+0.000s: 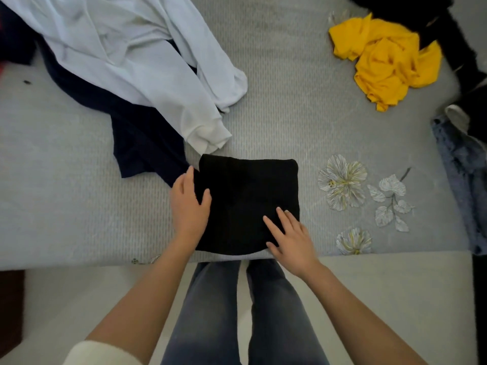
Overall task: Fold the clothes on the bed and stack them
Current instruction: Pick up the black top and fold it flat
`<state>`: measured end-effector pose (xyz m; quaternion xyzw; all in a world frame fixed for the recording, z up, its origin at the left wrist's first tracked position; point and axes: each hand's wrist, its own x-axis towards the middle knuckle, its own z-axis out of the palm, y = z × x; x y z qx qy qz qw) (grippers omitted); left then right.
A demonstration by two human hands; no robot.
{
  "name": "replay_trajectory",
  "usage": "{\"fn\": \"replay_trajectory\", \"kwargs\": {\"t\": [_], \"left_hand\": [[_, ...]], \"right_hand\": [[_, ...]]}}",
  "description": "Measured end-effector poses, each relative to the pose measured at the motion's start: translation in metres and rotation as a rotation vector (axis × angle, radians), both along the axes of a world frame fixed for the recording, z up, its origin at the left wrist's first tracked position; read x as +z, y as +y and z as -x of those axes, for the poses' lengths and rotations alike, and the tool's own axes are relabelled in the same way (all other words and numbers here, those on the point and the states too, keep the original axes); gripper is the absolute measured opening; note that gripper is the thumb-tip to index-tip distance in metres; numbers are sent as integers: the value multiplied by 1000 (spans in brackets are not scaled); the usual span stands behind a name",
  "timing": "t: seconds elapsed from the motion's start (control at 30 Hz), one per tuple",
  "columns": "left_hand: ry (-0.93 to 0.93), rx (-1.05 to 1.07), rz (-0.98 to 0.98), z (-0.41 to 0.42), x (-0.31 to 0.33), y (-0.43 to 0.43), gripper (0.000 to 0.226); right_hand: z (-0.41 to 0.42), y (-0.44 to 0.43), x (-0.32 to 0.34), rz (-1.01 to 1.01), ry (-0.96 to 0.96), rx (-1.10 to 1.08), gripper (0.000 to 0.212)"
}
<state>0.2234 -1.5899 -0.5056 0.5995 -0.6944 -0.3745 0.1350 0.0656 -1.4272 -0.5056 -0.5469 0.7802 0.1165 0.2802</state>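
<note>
A black garment [247,196], folded into a square, lies near the front edge of the grey bed [290,101]. My left hand [188,204] rests on its left edge, fingers on the side and thumb on top. My right hand [288,238] lies flat on its near right corner with the fingers straight. A white long-sleeved top [137,56] sprawls unfolded at the back left over a dark navy garment [139,138]. A crumpled yellow garment [387,59] lies at the back right.
Black clothes [421,11] are heaped at the far right corner, and a blue denim piece [463,164] lies along the right edge. Flower prints [342,183] mark the sheet right of the black fold. My legs in grey jeans [242,312] stand against the bed's front edge.
</note>
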Motion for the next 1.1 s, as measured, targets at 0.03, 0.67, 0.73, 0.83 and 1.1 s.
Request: {"fn": "replay_trajectory", "kwargs": {"t": [0.03,0.67,0.73,0.83,1.1], "left_hand": [[-100,-193,232,-1,2,7,48],[-291,-962,205,-33,-59,25,88],[-198,-871,98,-29,-50,18,76],[-71,-672,-62,-18,-16,7,57],[244,-508,-164,40,93,-29,56]], "right_hand": [[-1,0,-6,-38,-3,23,60],[44,14,-41,282,-3,159,93],[52,10,-33,354,-97,75,85],[57,5,3,423,-238,-197,65],[87,5,125,556,-419,-707,29]]}}
